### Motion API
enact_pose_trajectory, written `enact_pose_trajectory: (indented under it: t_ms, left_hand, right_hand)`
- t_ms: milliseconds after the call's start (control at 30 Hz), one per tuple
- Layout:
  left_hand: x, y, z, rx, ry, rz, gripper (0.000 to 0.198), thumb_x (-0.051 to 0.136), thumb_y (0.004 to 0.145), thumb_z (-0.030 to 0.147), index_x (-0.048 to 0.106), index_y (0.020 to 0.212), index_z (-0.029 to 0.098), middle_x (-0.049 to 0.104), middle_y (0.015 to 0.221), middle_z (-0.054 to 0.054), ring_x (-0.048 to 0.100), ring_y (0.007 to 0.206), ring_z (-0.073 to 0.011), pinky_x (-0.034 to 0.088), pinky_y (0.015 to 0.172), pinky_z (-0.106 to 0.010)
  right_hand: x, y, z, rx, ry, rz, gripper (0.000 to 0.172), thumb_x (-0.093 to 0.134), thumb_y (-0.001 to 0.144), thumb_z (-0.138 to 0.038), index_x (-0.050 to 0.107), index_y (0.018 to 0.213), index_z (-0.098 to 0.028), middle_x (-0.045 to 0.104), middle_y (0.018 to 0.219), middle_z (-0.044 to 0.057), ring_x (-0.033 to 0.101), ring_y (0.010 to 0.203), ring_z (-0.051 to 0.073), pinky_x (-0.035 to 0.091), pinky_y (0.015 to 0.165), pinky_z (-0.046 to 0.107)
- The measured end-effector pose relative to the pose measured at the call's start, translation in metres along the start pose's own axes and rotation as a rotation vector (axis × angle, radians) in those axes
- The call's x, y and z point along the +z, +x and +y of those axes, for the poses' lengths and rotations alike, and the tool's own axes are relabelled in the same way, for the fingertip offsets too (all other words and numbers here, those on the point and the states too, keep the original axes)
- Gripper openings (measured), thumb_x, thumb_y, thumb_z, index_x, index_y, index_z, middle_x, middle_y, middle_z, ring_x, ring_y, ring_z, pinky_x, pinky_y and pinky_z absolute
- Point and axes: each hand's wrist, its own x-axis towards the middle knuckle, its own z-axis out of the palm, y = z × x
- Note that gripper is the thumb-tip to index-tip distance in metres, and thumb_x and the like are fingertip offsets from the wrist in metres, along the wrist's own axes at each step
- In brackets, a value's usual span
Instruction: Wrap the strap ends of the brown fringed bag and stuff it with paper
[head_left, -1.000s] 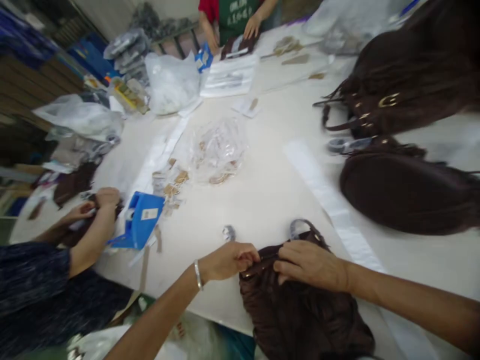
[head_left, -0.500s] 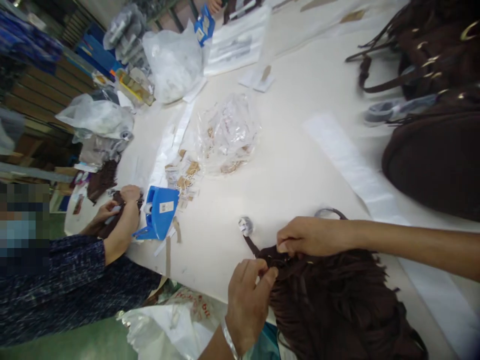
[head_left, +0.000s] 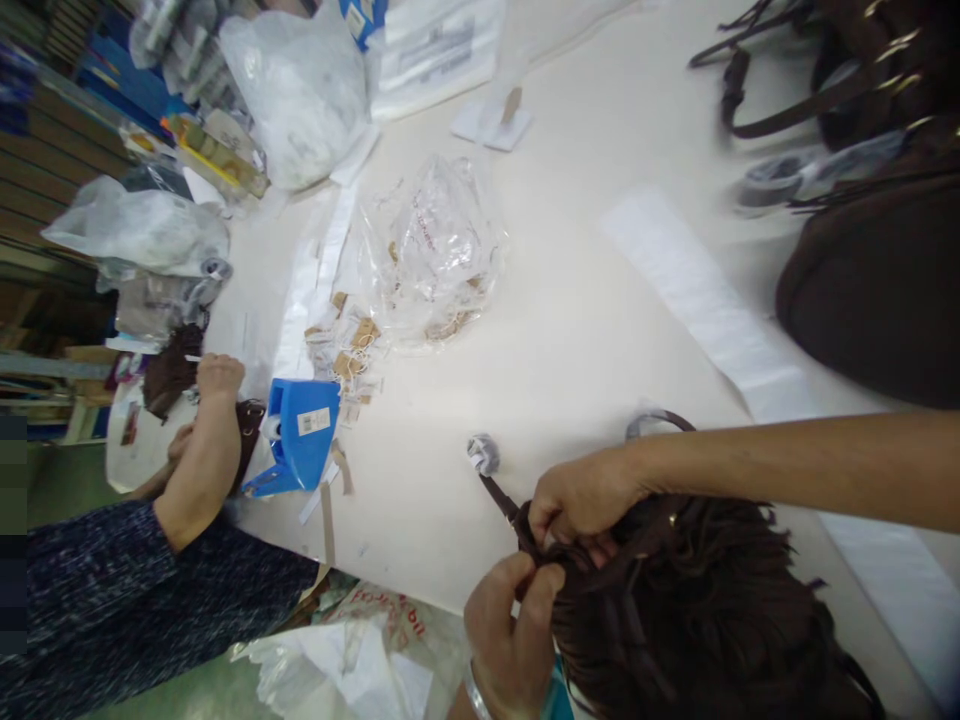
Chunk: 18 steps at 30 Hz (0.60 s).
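Head view, left to right. At 9 o'clock a co-worker's hand (head_left: 217,378) is raised over a dark piece at the surface (head_left: 570,330) edge; a second ago both of that person's hands were down on it. What it pinches is too small to tell. Just right of it, the blue tape dispenser (head_left: 300,432) has not moved on the surface. The clear plastic bag (head_left: 431,250) of tan tags sits at 11 o'clock as before; only the camera has dipped and swung.

Left hand (head_left: 514,630), at 6 o'clock: a second ago it lay flat on the surface beside the right; now it comes up from below the edge, grip pinched shut on a thin dark strap (head_left: 501,498) at the near end of the fringed brown bag (head_left: 690,610). The wrapped ring (head_left: 484,453) on the strap's far end lies on the surface at 10 o'clock from the hands.

Right hand (head_left: 581,495): grip closed on the same strap and bag edge, touching the left. The bag has been pulled toward the person and now hangs partly over the near edge. My read: the work has moved from the bag's top to that strap.

Hard to see: fingertips are buried in fringe, so the exact pinch point is hidden. The bag is cut off at bottom right. More brown bags (head_left: 877,290) at 2 o'clock are blurred and cropped.
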Motion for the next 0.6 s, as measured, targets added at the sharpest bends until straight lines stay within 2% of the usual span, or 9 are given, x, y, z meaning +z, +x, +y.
enact_pose_trajectory:
  t_ms: [33,100,167,233,333,467,600]
  left_hand:
    - [0.002,-0.003,0.003,-0.042,-0.015,0.018,0.020,0.057,0.081,0.005,0.064,0.092,0.019,0.060,0.084,-0.003,0.059,0.071,-0.0110,0.048,0.059,-0.018]
    - [0.007,-0.009,0.008,-0.135,-0.050,0.038,0.022,0.053,0.082,0.003,0.063,0.095,0.019,0.057,0.089,-0.003,0.059,0.077,-0.0116,0.048,0.065,-0.019]
    - [0.010,-0.013,0.012,-0.253,-0.098,0.021,0.024,0.049,0.084,0.003,0.061,0.095,0.020,0.054,0.090,-0.003,0.057,0.082,-0.0120,0.047,0.071,-0.021]
    - [0.012,-0.015,0.014,-0.357,-0.160,-0.025,0.022,0.045,0.086,0.004,0.058,0.092,0.020,0.051,0.090,-0.003,0.054,0.084,-0.0123,0.046,0.074,-0.022]
    - [0.012,-0.014,0.013,-0.405,-0.246,-0.106,0.018,0.044,0.088,0.007,0.055,0.089,0.021,0.047,0.090,-0.003,0.052,0.084,-0.0128,0.044,0.074,-0.023]
    - [0.012,-0.009,0.008,-0.408,-0.312,-0.157,0.014,0.045,0.089,0.009,0.052,0.088,0.021,0.045,0.093,-0.003,0.050,0.088,-0.0135,0.043,0.076,-0.023]
    - [0.011,-0.007,0.007,-0.423,-0.352,-0.177,0.014,0.044,0.089,0.011,0.053,0.091,0.022,0.045,0.105,-0.005,0.049,0.100,-0.0149,0.042,0.085,-0.025]
  right_hand:
    - [0.002,-0.002,0.000,-0.016,-0.027,0.037,0.023,0.045,0.082,-0.015,0.063,0.097,-0.014,0.057,0.058,-0.003,0.056,0.047,0.012,0.048,0.050,0.024]
    - [0.004,-0.005,0.000,-0.089,-0.180,0.195,0.024,0.049,0.082,-0.017,0.064,0.100,-0.016,0.062,0.063,-0.001,0.058,0.053,0.013,0.047,0.055,0.024]
    - [0.004,-0.008,0.000,-0.218,-0.438,0.375,0.024,0.054,0.079,-0.015,0.067,0.099,-0.017,0.068,0.075,0.002,0.062,0.065,0.015,0.044,0.061,0.023]
    - [0.003,-0.010,-0.001,-0.355,-0.677,0.460,0.024,0.055,0.077,-0.011,0.068,0.096,-0.018,0.071,0.085,0.004,0.064,0.077,0.016,0.042,0.066,0.023]
    - [0.001,-0.010,0.001,-0.455,-0.870,0.445,0.024,0.055,0.080,-0.011,0.067,0.098,-0.020,0.073,0.088,0.004,0.065,0.080,0.016,0.038,0.063,0.024]
    - [0.000,-0.002,0.008,-0.485,-1.089,0.471,0.012,0.055,0.083,-0.018,0.065,0.090,-0.018,0.071,0.078,0.004,0.063,0.067,0.016,0.029,0.053,0.027]
    - [-0.001,0.008,0.012,-0.490,-1.161,0.453,0.009,0.054,0.083,-0.017,0.062,0.087,-0.017,0.070,0.075,0.004,0.061,0.062,0.016,0.025,0.051,0.027]
